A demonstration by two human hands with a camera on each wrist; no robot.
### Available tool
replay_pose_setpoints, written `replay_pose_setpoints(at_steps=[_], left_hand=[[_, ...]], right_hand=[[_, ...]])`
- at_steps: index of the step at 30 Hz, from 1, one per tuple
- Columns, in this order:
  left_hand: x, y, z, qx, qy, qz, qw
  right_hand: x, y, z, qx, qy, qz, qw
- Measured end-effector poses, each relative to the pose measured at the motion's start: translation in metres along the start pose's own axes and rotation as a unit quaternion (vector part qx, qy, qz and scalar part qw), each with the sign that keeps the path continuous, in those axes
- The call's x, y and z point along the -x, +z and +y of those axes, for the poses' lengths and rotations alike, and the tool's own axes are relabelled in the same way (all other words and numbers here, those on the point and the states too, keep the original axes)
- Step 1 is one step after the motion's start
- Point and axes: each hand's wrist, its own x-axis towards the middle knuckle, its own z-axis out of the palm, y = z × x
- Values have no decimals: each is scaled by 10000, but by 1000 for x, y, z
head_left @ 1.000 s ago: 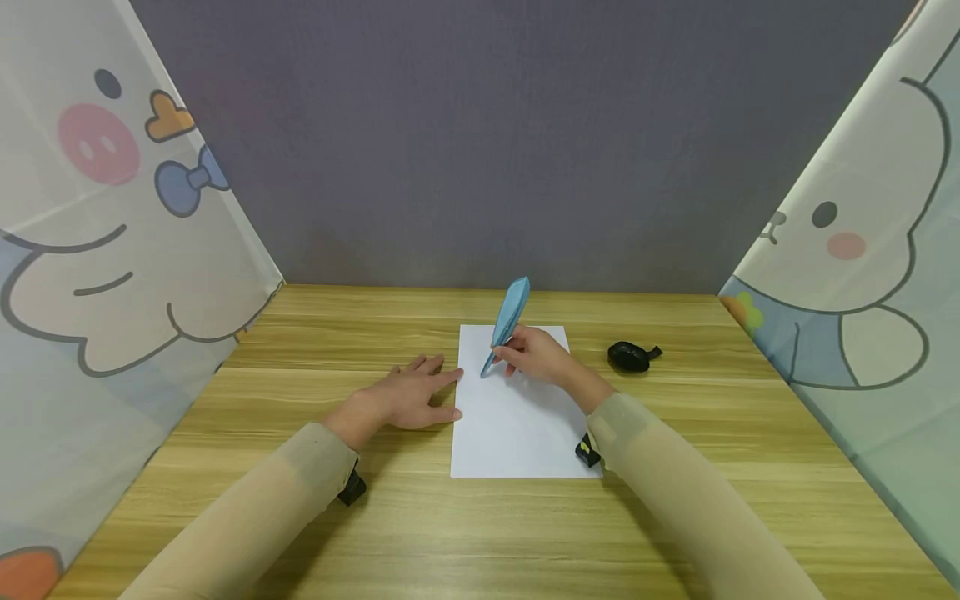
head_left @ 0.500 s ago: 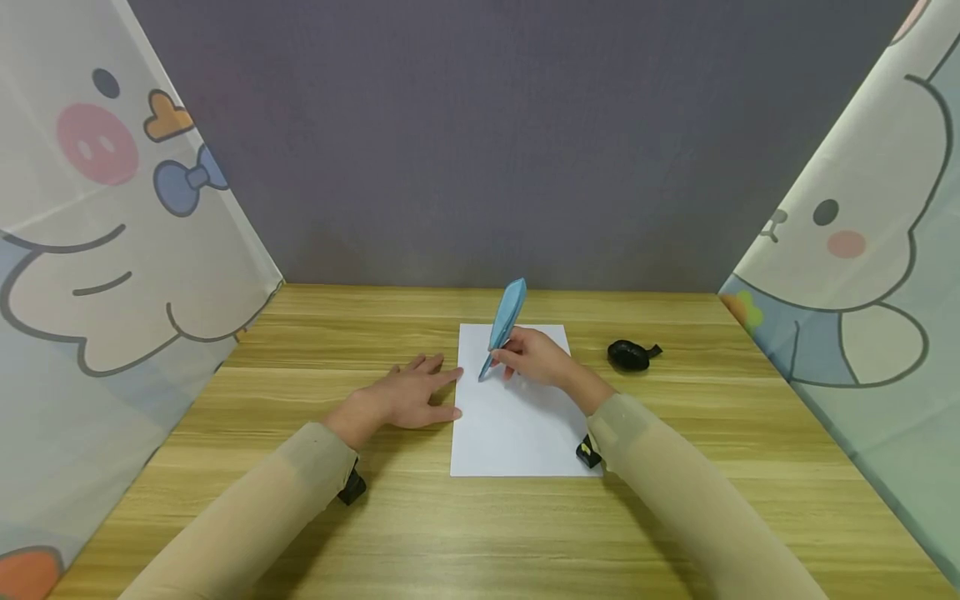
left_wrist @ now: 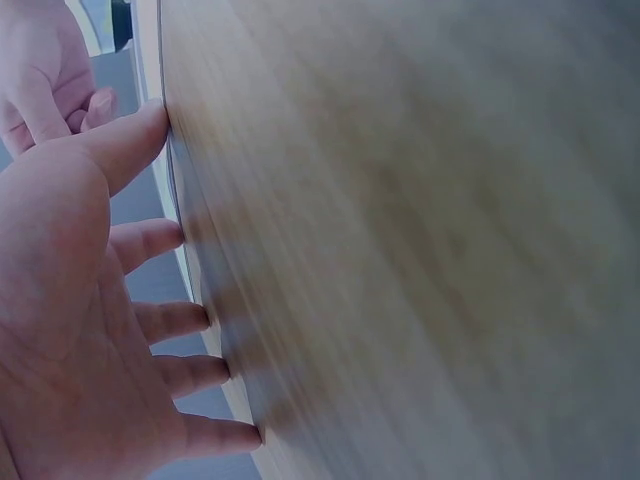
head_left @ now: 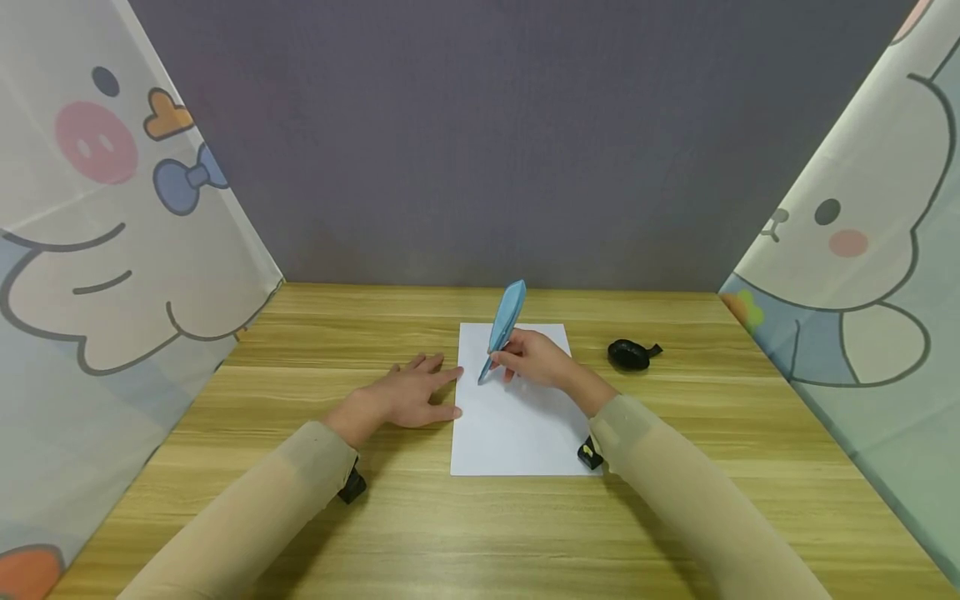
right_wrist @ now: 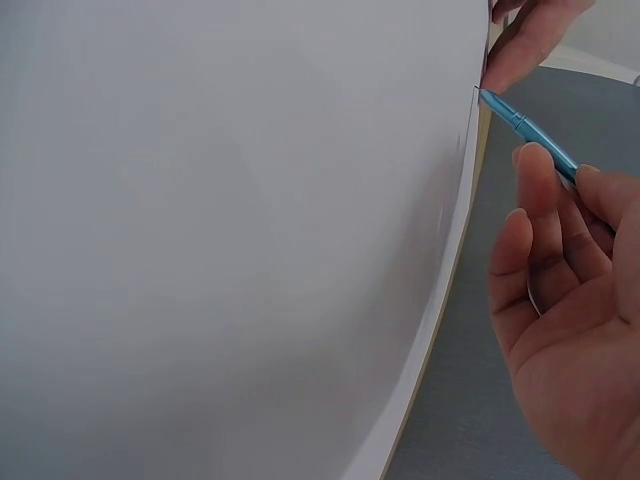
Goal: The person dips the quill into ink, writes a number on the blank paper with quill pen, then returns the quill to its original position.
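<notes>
**Pen tip at sheet's left edge, free hand flat beside it**

As the head view shows it, we take the white sheet (head_left: 517,408) as our ref. point: it lies flat on the wooden table (head_left: 300,500), long side running away from the person. The right hand (head_left: 536,358) sits over the sheet's far-left part w/ fingers curled round a blue pen (head_left: 504,325), pinching it low on the barrel. The pen leans up and away, its tip down at or just inside the sheet's left edge; the right wrist view puts the tip (right_wrist: 484,94) right at that edge. We judge this a writing grip, low hold for tip control.

The left hand (head_left: 405,396) lies palm down on the table just left of the sheet, fingers straight and spread, holding nothing. Fingertips reach the sheet's left edge; the left wrist view shows the thumb (left_wrist: 130,145) at the paper's border. We judge it is there to steady the sheet, though we cannot tell if it presses.

Pen, appearance: light blue, slim at the tip end, widening to a flat, leaf-like upper part. No marks visible on the sheet.

Also noted: small black object (head_left: 630,356) on the table, right of the sheet's far corner, apart from it. Cartoon-print curtains both sides.
</notes>
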Motion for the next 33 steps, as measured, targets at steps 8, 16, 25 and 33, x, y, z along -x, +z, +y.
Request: replay_pose_setpoints(at_steps=[8, 16, 25, 33], left_hand=[[0, 0, 1, 10, 12, 3, 10000], [-1, 0, 0, 50, 21, -11, 10000], [-1, 1, -1, -22, 18, -25, 10000], [0, 0, 0, 12, -7, -35, 10000]], right_hand=[[2, 0, -1, -64, -14, -85, 9999], [4, 2, -2, -137, 13, -236, 9996], [8, 5, -3, -224, -35, -359, 9991], [14, 6, -7, -144, -88, -433, 9989]])
